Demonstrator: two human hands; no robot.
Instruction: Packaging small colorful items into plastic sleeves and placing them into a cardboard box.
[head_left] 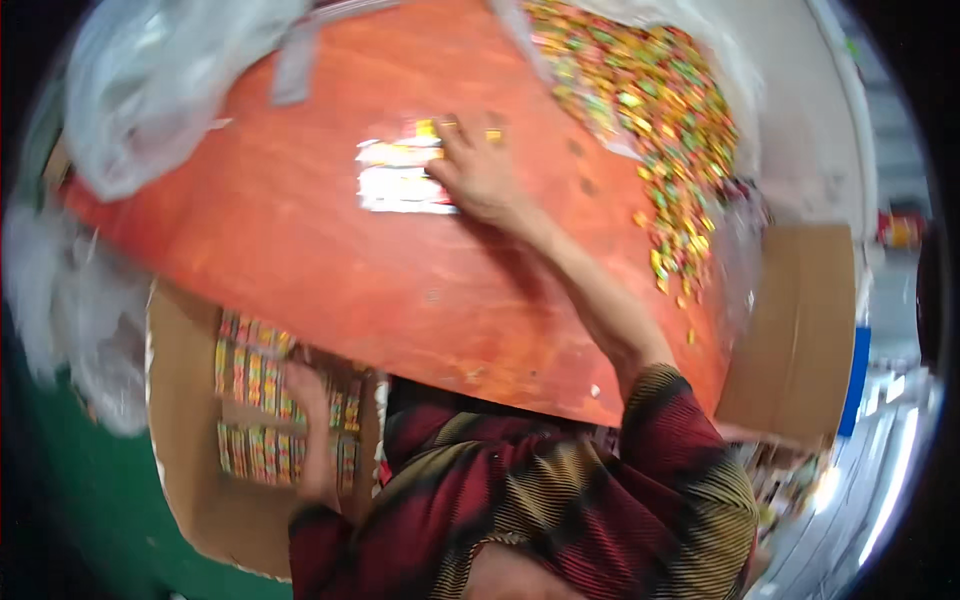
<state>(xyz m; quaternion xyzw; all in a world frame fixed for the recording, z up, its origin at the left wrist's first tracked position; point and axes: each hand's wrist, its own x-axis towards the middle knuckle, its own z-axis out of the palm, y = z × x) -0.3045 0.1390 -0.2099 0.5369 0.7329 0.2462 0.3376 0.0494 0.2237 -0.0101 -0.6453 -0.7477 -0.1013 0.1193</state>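
On the orange tabletop, my right hand [475, 175] reaches in with its fingers spread, beside a shiny, glaring clear packet [400, 185]. The thumb side meets the packet's right edge. Small yellow wrapped pieces [426, 128] show near the fingertips; glare hides what the packet contains. My left hand [308, 388] is down inside an open cardboard box [205, 510] at the lower left, over rows of colourful packs [262, 455]. That hand is blurred, and its fingers cannot be made out well enough to say whether they grip a pack.
A large heap of gold, green and red wrapped sweets [650, 90] spills over the far right of the table [330, 260]. Clear plastic bags [150, 90] lie at the far left. A cardboard flap [795, 330] stands along the right edge.
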